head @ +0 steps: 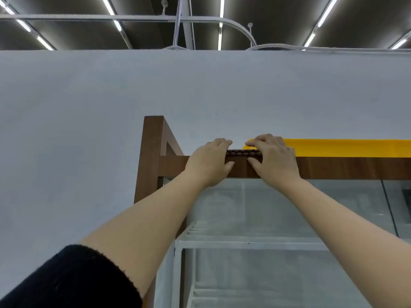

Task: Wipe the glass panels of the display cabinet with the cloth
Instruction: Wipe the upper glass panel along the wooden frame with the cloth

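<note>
The display cabinet has a brown wooden top rail and glass panels below it. A dark brown, knobbly strip, apparently the cloth's folded edge, lies along the top of the rail. My left hand and my right hand are raised side by side and each covers one end of the strip. Their fingers curl over the top and their thumbs press on the rail's front. How much of the cloth lies behind the hands is hidden.
A yellow tray sits on the cabinet top, touching my right hand. A taller wooden post rises at the cabinet's left corner. A white wire rack stands behind the glass. A grey wall is behind.
</note>
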`<state>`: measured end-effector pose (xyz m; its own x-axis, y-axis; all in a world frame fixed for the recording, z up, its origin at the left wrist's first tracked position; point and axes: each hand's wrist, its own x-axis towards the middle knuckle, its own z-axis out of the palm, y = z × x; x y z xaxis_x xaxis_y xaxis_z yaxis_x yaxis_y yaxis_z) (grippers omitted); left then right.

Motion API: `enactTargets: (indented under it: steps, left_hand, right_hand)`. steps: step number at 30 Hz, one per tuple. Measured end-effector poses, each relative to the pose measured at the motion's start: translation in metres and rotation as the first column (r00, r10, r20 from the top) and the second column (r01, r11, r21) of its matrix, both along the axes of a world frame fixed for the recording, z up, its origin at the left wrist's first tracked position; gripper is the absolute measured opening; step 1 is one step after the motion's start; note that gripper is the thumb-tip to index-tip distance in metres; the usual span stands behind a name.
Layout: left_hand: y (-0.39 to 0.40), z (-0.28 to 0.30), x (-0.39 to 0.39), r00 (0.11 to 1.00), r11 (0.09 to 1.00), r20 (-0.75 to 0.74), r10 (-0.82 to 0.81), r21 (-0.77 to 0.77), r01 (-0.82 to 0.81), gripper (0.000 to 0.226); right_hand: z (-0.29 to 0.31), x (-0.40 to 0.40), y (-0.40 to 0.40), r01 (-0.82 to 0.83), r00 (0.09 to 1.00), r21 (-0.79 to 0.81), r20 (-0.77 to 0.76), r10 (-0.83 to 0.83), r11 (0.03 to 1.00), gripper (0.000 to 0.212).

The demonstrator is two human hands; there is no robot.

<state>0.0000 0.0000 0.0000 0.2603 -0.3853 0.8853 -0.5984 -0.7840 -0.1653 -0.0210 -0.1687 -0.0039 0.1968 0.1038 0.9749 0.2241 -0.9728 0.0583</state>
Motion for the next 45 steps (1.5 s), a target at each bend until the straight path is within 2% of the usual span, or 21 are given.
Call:
enactTargets:
  steps: [2,5,11,19,23,28,31,35,38,40,45]
  left_hand:
    - [-0.002,0.002,0.003,0.999,0.999,-0.024,-0.028,-0.036,0.027,0.052]
    - [0.0,0.002,0.012,0.994,0.991,-0.063,-0.088,-0.105,0.081,0.047]
    - [0.007,-0.004,0.023,0.975,0.953,0.035,-0.22,-0.204,0.222,0.025]
    - [0.025,-0.012,0.021,0.924,0.905,0.238,-0.3,-0.236,0.355,0.015]
    - [0.048,-0.023,0.021,0.887,0.921,0.319,-0.334,-0.089,0.379,0.015]
    - [0.076,-0.041,0.027,0.885,0.952,0.352,-0.303,0.07,0.298,0.017]
    - [0.095,-0.054,0.03,0.905,0.957,0.329,-0.27,0.197,0.214,0.026]
    - [0.122,-0.08,0.044,0.936,0.939,0.299,-0.184,0.334,0.077,0.028]
    - [0.135,-0.091,0.051,0.939,0.948,0.307,-0.153,0.315,0.052,0.028]
    - [0.138,-0.094,0.055,0.929,0.959,0.342,-0.141,0.281,0.042,0.028]
    - [0.136,-0.109,0.066,0.924,0.992,0.363,-0.122,0.076,0.102,0.027]
  right_hand:
    - [0.003,0.001,-0.005,0.025,1.0,0.031,-0.005,-0.025,0.999,0.035]
    - [0.005,0.011,-0.014,-0.14,0.988,0.04,-0.065,0.143,0.989,0.03]
    - [0.002,0.012,-0.015,-0.35,0.937,0.113,0.062,0.345,0.93,0.013]
    - [-0.006,0.012,-0.002,-0.29,0.93,-0.07,0.216,0.298,0.954,0.011]
    - [-0.019,0.014,0.005,-0.251,0.909,-0.198,0.287,0.301,0.948,0.014]
    - [-0.051,0.018,0.029,-0.056,0.883,-0.335,0.424,0.203,0.941,0.015]
    - [-0.081,0.029,0.052,-0.013,0.912,-0.398,0.372,0.175,0.917,0.009]
    - [-0.125,0.045,0.082,-0.145,0.967,-0.353,0.147,0.208,0.924,0.021]
    - [-0.135,0.048,0.099,-0.172,0.969,-0.308,0.118,0.216,0.936,0.031]
    - [-0.13,0.051,0.106,-0.125,0.974,-0.303,0.142,0.174,0.945,0.035]
    - [-0.109,0.052,0.111,-0.062,0.994,-0.273,0.073,0.085,0.96,0.06]
